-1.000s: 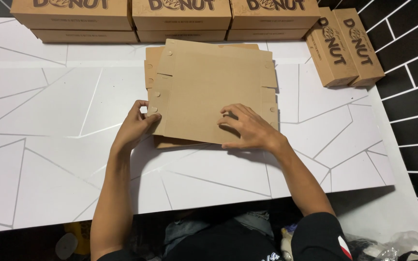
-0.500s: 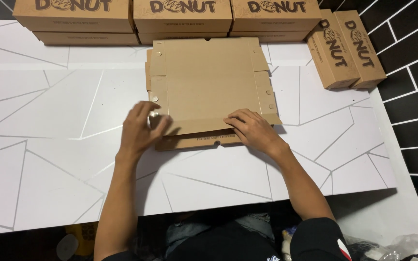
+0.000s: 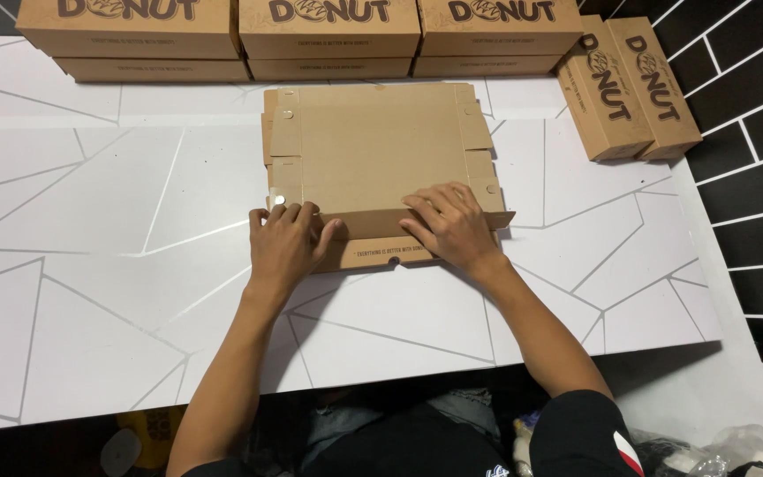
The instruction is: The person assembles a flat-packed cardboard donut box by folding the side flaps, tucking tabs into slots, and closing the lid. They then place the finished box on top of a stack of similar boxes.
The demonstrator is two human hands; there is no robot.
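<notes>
A flat brown cardboard box blank (image 3: 381, 150) lies in the middle of the white table (image 3: 99, 265), its side flaps creased. Its near flap (image 3: 373, 254) is folded up along the front edge. My left hand (image 3: 286, 246) grips the near left corner of that flap, fingers curled over the fold. My right hand (image 3: 452, 225) presses flat on the near right part of the blank, fingers spread over the fold line.
Several assembled brown boxes (image 3: 328, 35) are stacked in a row along the table's far edge. Two more boxes (image 3: 633, 84) lie side by side at the far right. A black brick wall (image 3: 752, 132) borders the right side.
The blank has been laid flat and slid away from me. Both hands moved to its near edge and the front flap has been folded up.
</notes>
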